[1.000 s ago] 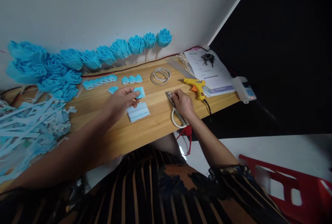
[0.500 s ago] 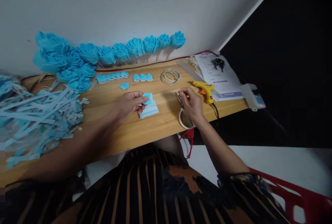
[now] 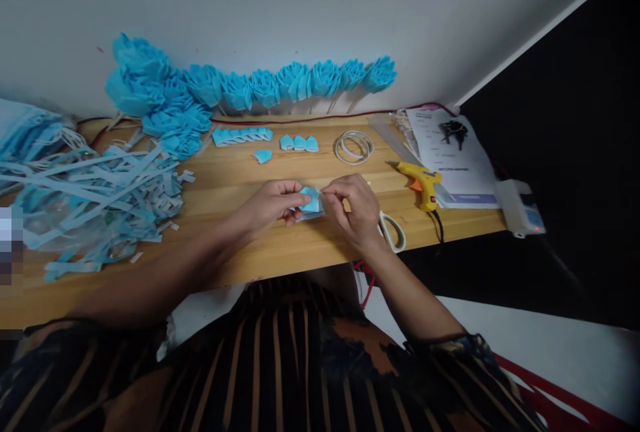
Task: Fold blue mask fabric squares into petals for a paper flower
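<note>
Both hands meet over the wooden table (image 3: pixel 260 255). My left hand (image 3: pixel 273 204) pinches a small light-blue fabric piece (image 3: pixel 311 200) from the left. My right hand (image 3: pixel 353 209) grips the same piece from the right with its fingertips. Under them a small stack of blue pieces is mostly hidden by the fingers. White-handled scissors (image 3: pixel 393 231) lie on the table just right of my right hand, untouched.
A yellow glue gun (image 3: pixel 423 182) lies to the right, beside papers (image 3: pixel 453 159) with keys. A white cord coil (image 3: pixel 354 146), folded blue petals (image 3: pixel 299 143) and a row of blue fabric flowers (image 3: pixel 280 82) line the wall. Blue strips (image 3: pixel 95 195) pile at left.
My right hand let go of the scissors, which now lie on the table, and moved left to grip the blue piece held by my left hand. The camera view shifted.
</note>
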`<state>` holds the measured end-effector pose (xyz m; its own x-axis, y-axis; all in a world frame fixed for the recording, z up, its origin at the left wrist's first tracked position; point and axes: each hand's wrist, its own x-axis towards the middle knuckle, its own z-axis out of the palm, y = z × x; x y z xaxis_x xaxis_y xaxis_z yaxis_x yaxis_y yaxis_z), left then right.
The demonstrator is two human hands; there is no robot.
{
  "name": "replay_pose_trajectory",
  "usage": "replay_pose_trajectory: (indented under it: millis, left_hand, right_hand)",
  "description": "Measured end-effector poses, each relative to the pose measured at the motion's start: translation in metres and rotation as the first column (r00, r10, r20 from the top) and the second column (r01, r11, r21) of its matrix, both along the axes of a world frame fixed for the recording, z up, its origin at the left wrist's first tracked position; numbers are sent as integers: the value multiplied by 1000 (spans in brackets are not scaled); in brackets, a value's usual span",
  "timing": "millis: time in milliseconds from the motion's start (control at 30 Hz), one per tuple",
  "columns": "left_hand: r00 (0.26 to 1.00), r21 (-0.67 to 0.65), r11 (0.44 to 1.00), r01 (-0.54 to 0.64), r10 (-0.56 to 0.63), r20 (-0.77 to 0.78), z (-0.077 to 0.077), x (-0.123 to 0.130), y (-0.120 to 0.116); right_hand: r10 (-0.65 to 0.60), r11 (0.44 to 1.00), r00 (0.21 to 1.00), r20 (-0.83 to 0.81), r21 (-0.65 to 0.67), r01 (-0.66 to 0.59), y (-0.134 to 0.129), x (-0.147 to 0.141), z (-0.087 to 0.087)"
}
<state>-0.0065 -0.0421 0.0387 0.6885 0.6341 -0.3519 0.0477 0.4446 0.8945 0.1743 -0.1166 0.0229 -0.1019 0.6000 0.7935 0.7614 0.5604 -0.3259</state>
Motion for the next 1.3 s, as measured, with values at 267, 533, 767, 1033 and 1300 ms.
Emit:
replay_pose_trajectory:
  millis: [267, 533, 767, 1033, 1300]
  left_hand:
    - [1000, 15, 1000, -13, 13, 7, -2, 0, -1]
    - [999, 0, 999, -43, 43, 14, -2, 1, 0]
    - [999, 11, 999, -34, 34, 7, -3, 1, 2]
    - [999, 1, 999, -37, 37, 12, -3, 0, 1]
    - [999, 7, 999, -35, 35, -3, -4, -1, 3]
  right_hand:
    - [46, 998, 999, 26, 50, -47, 3, -2, -6]
    - [32, 999, 998, 55, 29, -33, 3, -1, -10]
    - [42, 998, 998, 44, 36, -44, 4, -2, -10]
    - [30, 999, 999, 39, 34, -32, 4, -2, -10]
    - [46, 999, 999, 18, 12, -46, 5, -2, -14]
